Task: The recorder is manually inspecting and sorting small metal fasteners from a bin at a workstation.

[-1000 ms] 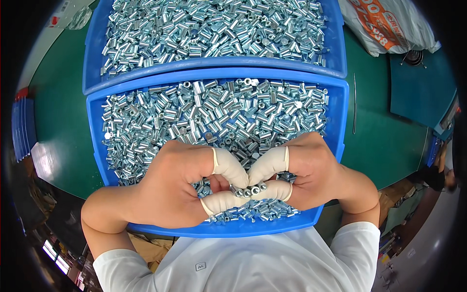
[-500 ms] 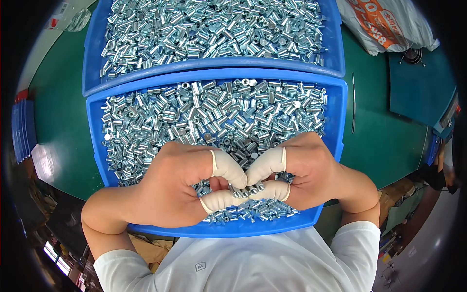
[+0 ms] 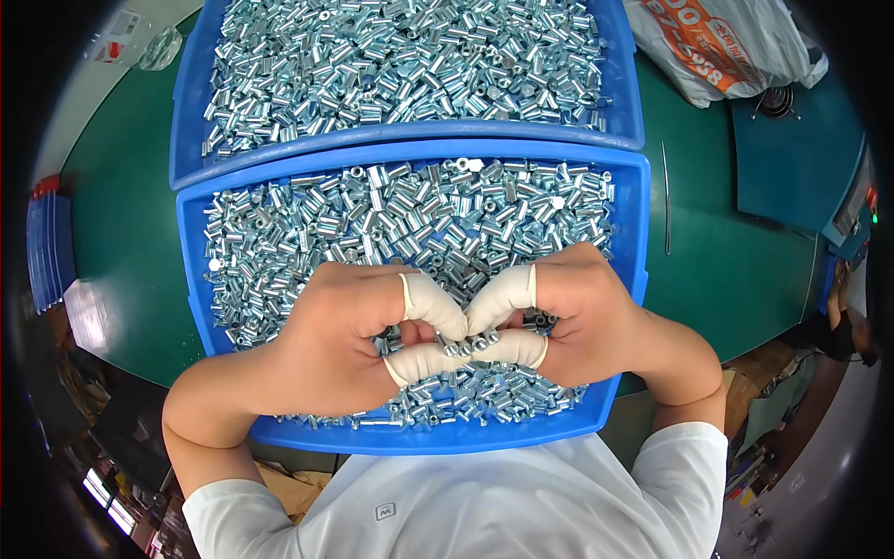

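Over the near blue bin [image 3: 372, 442] my left hand [image 3: 326, 340] and my right hand [image 3: 589, 321] meet, thumb tips touching. Pale rubber finger cots cover both thumbs and forefingers. Pinched side by side between them is a short row of silvery rivet nuts [image 3: 472, 346], their round ends facing me. Both hands are closed on this row; the other fingers curl underneath, mostly hidden. Loose rivet nuts [image 3: 419, 214] fill the bin in a jumbled layer, and its blue floor shows through in places.
A second blue bin [image 3: 410, 140], heaped with similar nuts, adjoins the near one at the back. On the green table [image 3: 698, 279] lie a thin metal rod [image 3: 667, 197] and a printed plastic bag [image 3: 736, 47]. A teal machine [image 3: 792, 172] stands right; stacked blue trays [image 3: 48, 252] stand left.
The bins and table have shifted slightly in the picture as the view moved. My hands keep their pinch on the row of rivet nuts, which has tipped a little.
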`<state>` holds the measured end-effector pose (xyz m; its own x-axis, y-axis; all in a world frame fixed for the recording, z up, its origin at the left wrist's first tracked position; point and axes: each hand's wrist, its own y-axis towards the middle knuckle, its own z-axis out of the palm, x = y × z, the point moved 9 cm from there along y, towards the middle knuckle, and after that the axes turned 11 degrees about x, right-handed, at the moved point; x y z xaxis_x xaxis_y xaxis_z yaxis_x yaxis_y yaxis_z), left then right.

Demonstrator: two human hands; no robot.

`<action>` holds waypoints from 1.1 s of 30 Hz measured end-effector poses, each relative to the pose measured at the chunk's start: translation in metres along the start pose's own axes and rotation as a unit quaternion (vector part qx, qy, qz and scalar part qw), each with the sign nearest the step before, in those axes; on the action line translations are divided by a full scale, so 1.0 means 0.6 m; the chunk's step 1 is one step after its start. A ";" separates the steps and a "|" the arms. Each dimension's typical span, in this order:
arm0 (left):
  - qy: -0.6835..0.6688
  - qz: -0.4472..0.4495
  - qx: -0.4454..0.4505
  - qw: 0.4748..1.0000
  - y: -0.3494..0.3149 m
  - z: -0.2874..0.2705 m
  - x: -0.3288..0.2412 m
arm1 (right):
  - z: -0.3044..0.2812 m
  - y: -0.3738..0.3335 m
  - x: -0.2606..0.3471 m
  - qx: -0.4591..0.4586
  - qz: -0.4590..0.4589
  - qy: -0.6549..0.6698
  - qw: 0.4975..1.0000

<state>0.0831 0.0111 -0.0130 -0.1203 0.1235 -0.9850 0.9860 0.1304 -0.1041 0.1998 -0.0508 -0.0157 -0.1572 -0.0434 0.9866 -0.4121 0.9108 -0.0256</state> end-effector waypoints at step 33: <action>-0.177 -0.065 -0.131 0.973 -0.002 -0.050 0.042 | -0.096 -0.026 -0.047 -0.332 -0.074 0.218 0.915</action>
<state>0.0757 0.0439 -0.0335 -0.1488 -0.2504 -0.9566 0.8965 0.3742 -0.2374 0.2623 -0.0404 -0.0336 0.2881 -0.1515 0.9455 0.2596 0.9628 0.0752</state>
